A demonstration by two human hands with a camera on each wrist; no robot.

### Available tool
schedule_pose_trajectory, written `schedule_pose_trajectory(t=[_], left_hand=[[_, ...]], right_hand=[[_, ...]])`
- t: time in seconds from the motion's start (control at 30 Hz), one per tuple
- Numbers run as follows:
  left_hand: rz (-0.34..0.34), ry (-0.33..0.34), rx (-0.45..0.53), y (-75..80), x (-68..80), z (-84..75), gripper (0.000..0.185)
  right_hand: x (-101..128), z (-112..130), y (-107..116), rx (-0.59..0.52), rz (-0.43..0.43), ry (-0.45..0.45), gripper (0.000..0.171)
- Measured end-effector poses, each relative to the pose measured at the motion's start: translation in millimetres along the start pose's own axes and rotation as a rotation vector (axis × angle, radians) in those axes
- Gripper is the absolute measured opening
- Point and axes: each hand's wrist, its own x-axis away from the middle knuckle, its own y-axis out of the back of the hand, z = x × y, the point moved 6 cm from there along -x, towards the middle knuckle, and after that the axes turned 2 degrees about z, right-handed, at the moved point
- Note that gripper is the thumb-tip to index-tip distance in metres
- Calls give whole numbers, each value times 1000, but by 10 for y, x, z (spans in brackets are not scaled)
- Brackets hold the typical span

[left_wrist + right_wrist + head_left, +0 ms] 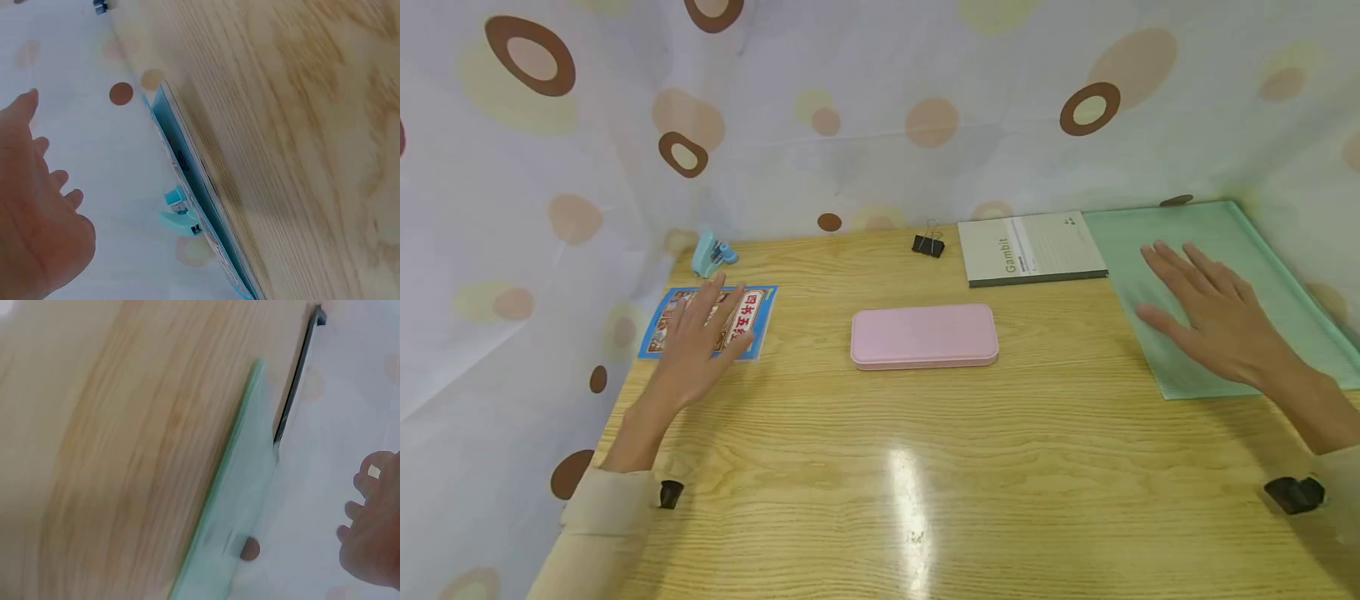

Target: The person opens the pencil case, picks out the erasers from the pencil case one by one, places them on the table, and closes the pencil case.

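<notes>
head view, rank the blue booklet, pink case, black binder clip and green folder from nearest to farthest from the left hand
Measured from the left hand:
1. blue booklet, directly under the fingers at the table's left.
2. pink case, at the centre.
3. black binder clip, back centre by the curtain.
4. green folder, far right, under the right hand.

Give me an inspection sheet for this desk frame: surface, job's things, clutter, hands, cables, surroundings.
Surface: light wooden desk, glossy, with glare.
Job's things: blue illustrated booklet under the left hand; translucent green plastic folder under the right hand.
Clutter: pink rectangular case at centre; grey Gambit notebook; black binder clip; small light-blue stapler.
Hands: left hand and right hand, both flat with fingers straight.
Cables: nothing seen.
Surroundings: white curtain with brown and tan circles on three sides.
</notes>
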Motion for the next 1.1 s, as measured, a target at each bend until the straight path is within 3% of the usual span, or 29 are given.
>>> schedule_pose_trajectory(t=[0.07,0.2,0.37,0.57,0.77,1.1], left_hand=[[2,-15,123,-11,-36,-46,70],[70,29,346,-75,-108,-143,72],[156,81,507,-191,-179,-292,72],[240,97,531,-441,-270,-453,69],[316,71,536,-697,-430,-632,76],[415,-88,410,-971,-696,-968,96]], right_hand=[[-32,25,-54,-190,56,-50,68],[-110,208,-172,-501,151,-99,64],[-171,487,-361,-693,264,-160,65],[-295,823,-597,-740,337,-143,66],[-482,1199,-876,-684,368,-52,69],[-743,1590,-1109,-636,345,55,61]])
